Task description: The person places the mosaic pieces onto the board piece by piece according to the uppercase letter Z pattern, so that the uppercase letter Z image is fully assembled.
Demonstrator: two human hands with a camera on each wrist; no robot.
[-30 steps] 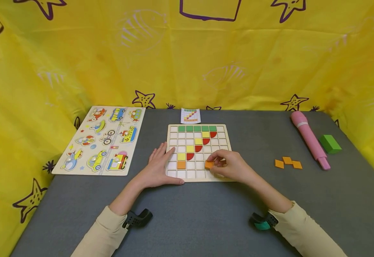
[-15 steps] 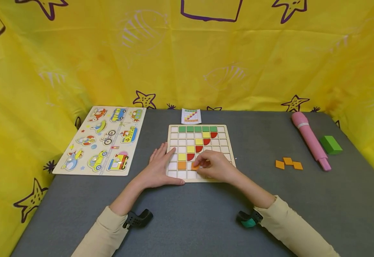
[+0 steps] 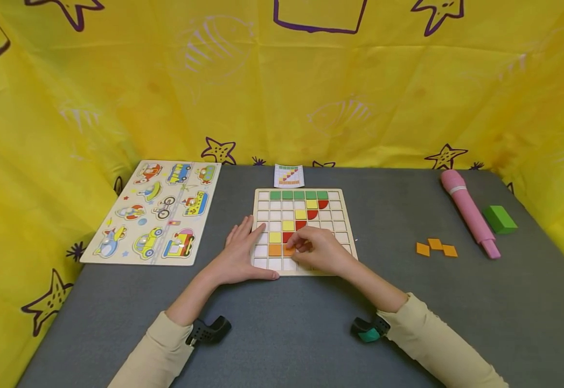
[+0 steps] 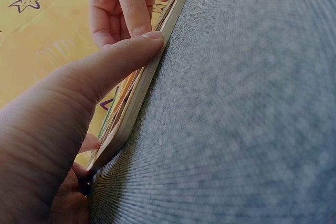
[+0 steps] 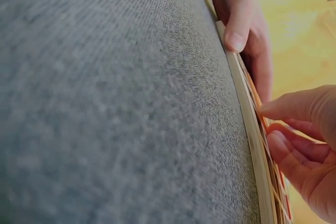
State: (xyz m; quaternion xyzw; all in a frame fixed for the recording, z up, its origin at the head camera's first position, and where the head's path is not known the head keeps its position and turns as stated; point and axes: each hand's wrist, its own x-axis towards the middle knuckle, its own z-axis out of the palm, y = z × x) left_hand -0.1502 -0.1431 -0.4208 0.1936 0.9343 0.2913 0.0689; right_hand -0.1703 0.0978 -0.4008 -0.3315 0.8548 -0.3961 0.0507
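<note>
A wooden grid board (image 3: 289, 264) lies on the dark table. It carries a row of green squares (image 3: 299, 195), a diagonal of yellow squares (image 3: 287, 225) and red quarter-circle pieces (image 3: 312, 214), and one orange square (image 3: 274, 250) at lower left. My left hand (image 3: 238, 253) spreads along the board's left side, thumb (image 4: 142, 46) resting on the front edge. Between bent thumb and fingers, my right hand (image 3: 321, 249) pinches another orange square (image 3: 288, 250) at the cell just right of the first one. That hand covers several cells on the board's right half.
A small pattern card (image 3: 289, 176) lies behind the board. Left of it is a vehicle puzzle board (image 3: 158, 215). On the right are 3 loose orange squares (image 3: 435, 244), a pink microphone-shaped object (image 3: 471, 213) and a green block (image 3: 500, 219). Yellow fabric (image 3: 282, 97) hangs behind.
My right hand has moved left across the board with the orange square, which now lies level beside the first one. The left hand has stayed in place.
</note>
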